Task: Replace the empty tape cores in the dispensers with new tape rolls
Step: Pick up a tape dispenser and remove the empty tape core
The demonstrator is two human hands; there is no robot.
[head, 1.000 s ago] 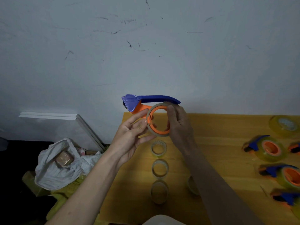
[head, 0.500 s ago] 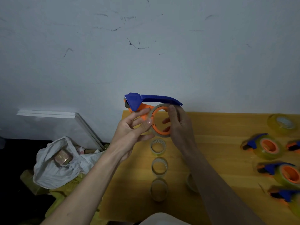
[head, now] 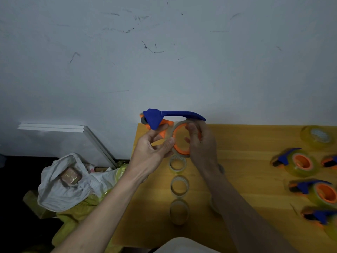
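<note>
Above the table (head: 255,161), both hands have raised the dispenser (head: 173,115) slightly.

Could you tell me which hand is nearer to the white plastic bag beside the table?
Left. The left hand is above the table's left edge, closest to the white plastic bag; the right hand is farther right.

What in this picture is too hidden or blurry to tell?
Head view only:
- Dispenser: its hub is covered by the right hand and left hand.
- Roll: mostly behind the right forearm.
- Bottom-right dispenser: blurred, cut by the edge.
- Bag: contents dim.
</note>
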